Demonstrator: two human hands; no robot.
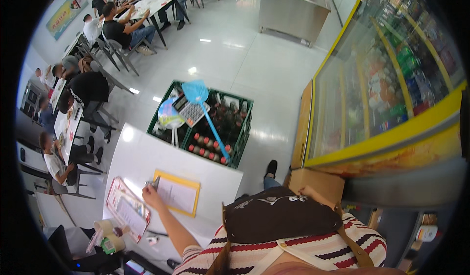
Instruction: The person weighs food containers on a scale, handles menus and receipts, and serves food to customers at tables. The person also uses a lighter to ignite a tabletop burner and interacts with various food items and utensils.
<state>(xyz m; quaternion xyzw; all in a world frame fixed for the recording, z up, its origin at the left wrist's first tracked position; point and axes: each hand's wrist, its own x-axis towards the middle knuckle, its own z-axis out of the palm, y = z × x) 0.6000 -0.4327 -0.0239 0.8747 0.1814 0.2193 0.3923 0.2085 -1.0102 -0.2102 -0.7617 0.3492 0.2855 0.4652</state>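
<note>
My left hand [149, 195] is over the white counter [205, 164], its fingers closed on a small dark and silvery object [152, 183] too small to name. Beneath that object lies the upper left corner of a yellow-framed clipboard or board with a printed sheet [178, 196]. Left of the hand is a stack of papers [128, 212] with red edges. My right hand [306, 191] hangs at my right side, near a cardboard box [319, 183] and partly hidden by my dark apron; whether it holds anything does not show.
Green bottle crates [244, 139] stand beyond the counter, bearing a calculator [191, 111], a blue fly swatter [211, 124] and a round fan [169, 114]. A glass-door drinks fridge [312, 128] is at right. People sit at tables [68, 128] on the left.
</note>
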